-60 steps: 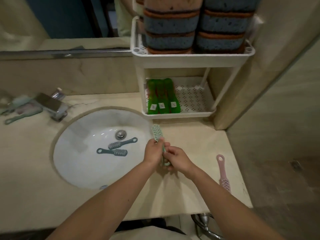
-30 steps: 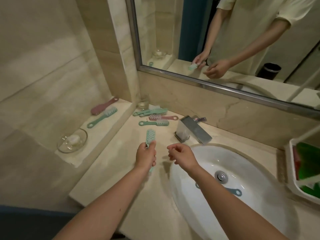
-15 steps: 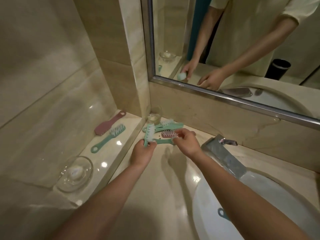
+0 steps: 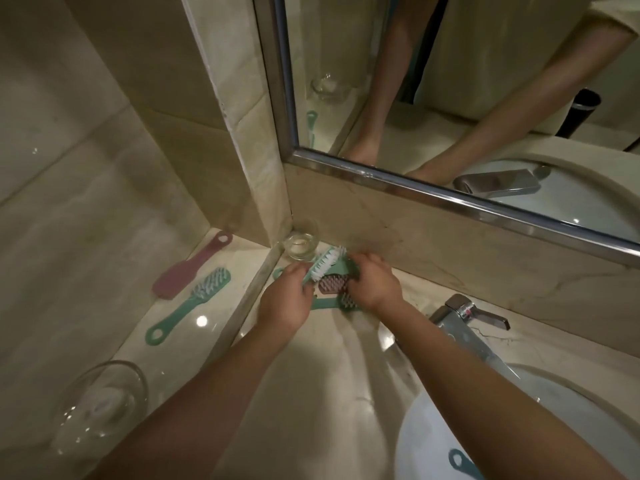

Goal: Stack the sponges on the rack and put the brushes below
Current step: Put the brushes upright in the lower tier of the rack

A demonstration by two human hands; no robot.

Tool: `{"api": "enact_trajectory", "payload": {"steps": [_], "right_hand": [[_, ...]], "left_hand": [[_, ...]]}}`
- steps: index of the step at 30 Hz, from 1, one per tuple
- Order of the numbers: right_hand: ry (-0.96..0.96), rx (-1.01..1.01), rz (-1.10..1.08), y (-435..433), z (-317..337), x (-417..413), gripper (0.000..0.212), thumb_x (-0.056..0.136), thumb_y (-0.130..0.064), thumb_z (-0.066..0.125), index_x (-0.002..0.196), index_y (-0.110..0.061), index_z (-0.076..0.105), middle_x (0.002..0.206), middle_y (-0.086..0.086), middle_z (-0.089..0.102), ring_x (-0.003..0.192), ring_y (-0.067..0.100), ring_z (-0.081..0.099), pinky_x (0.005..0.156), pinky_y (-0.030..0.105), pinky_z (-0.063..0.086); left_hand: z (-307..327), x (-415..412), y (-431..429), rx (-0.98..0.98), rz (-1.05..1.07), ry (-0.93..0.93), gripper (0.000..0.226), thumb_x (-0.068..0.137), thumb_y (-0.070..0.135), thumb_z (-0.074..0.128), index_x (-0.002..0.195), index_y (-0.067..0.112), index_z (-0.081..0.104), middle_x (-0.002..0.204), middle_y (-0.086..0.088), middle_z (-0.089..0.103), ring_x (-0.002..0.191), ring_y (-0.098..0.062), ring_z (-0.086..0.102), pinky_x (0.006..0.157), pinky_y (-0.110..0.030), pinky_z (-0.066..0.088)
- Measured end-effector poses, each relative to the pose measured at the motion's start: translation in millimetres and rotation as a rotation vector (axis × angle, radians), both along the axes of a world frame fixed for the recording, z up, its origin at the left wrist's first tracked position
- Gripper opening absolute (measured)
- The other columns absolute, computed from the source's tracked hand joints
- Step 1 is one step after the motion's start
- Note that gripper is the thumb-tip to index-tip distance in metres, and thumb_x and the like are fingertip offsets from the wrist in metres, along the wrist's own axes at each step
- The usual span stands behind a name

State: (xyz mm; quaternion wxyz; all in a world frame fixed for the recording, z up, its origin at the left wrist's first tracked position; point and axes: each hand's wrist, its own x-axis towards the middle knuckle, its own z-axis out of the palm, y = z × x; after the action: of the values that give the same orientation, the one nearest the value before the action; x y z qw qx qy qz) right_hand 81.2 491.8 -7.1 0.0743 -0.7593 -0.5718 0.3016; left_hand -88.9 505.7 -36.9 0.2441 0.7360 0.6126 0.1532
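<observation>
The left hand [image 4: 287, 301] grips a mint-green plastic brush with white bristles [image 4: 325, 263] by its handle. The head is tilted up and away toward the corner, with the bristles facing the right hand [image 4: 375, 284].

The right hand sits just beside it. Its fingers are bent down over a small pile of brushes on the beige marble counter [image 4: 311, 393], close to the wall under the steel-framed mirror [image 4: 450, 98]. The fingertips lie on a teal plastic brush [image 4: 348, 267] at the back of the pile, but I cannot tell whether they have closed on it. Between the two hands is a pink brush with its bristles up [image 4: 333, 284]. Nearer the wrists lies another teal brush with dark bristles [image 4: 329, 303], its handle running under the left hand.

A small clear glass cup [image 4: 299, 245] stands in the corner, just behind the held brush.

On the raised marble ledge [image 4: 221, 306] to the left, well apart from both hands, a mauve brush lies face down [image 4: 190, 266] beside a teal long-handled brush with pale bristles [image 4: 194, 303]. A clear glass bowl [image 4: 100, 410] sits nearer the camera.

To the right, a chrome faucet [image 4: 467, 317] overhangs the white sink basin [image 4: 536, 410], where a teal brush handle [image 4: 462, 462] shows at the lower edge.
</observation>
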Motion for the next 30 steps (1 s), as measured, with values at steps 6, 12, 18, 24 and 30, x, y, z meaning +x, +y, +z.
{"api": "enact_trajectory", "payload": {"steps": [6, 12, 18, 24, 30], "right_hand": [[-0.071, 0.045, -0.019, 0, -10, -3, 0.047, 0.086, -0.015, 0.05, 0.13, -0.028, 0.057, 0.123, 0.006, 0.049, 0.121, 0.028, 0.042, 0.097, 0.045, 0.045], [0.135, 0.098, -0.073, -11, -7, -6, 0.033, 0.094, -0.017, 0.047, 0.123, -0.022, 0.062, 0.122, 0.004, 0.048, 0.112, 0.022, 0.052, 0.083, 0.022, 0.034], [0.53, 0.289, -0.304, -36, 26, -17, 0.013, 0.096, -0.014, 0.047, 0.088, -0.019, 0.057, 0.093, 0.008, 0.062, 0.097, 0.032, 0.061, 0.092, 0.046, 0.048], [0.726, 0.354, -0.529, -94, 59, -22, 0.018, 0.092, -0.024, 0.06, 0.099, -0.007, 0.062, 0.084, 0.008, 0.062, 0.067, 0.025, 0.061, 0.058, 0.036, 0.052], [0.861, 0.258, -0.608, -168, 72, -16, 0.007, 0.091, -0.014, 0.056, 0.092, -0.008, 0.059, 0.076, 0.009, 0.062, 0.055, 0.016, 0.053, 0.048, 0.027, 0.04]], "left_hand": [[-12, -2, 0, -0.025, 0.003, 0.006, 0.044, 0.094, 0.02, 0.049, 0.138, 0.025, 0.048, 0.145, 0.009, 0.046, 0.114, -0.025, 0.059, 0.088, -0.035, 0.048], [-6, -4, -8, -0.038, 0.024, -0.019, 0.036, 0.094, 0.022, 0.048, 0.129, 0.026, 0.054, 0.135, 0.005, 0.055, 0.106, -0.025, 0.061, 0.083, -0.038, 0.051], [14, -5, -36, 0.041, 0.093, -0.047, 0.02, 0.094, 0.031, 0.052, 0.109, 0.024, 0.062, 0.108, 0.002, 0.065, 0.094, -0.025, 0.063, 0.07, -0.033, 0.047], [40, -2, -93, -0.083, 0.108, -0.166, 0.02, 0.09, 0.042, 0.057, 0.088, 0.023, 0.065, 0.077, 0.005, 0.067, 0.071, -0.019, 0.063, 0.059, -0.031, 0.045], [55, 22, -172, -0.365, 0.157, -0.561, 0.016, 0.092, 0.03, 0.063, 0.079, 0.022, 0.068, 0.065, 0.007, 0.072, 0.065, -0.027, 0.069, 0.057, -0.042, 0.055]]}}
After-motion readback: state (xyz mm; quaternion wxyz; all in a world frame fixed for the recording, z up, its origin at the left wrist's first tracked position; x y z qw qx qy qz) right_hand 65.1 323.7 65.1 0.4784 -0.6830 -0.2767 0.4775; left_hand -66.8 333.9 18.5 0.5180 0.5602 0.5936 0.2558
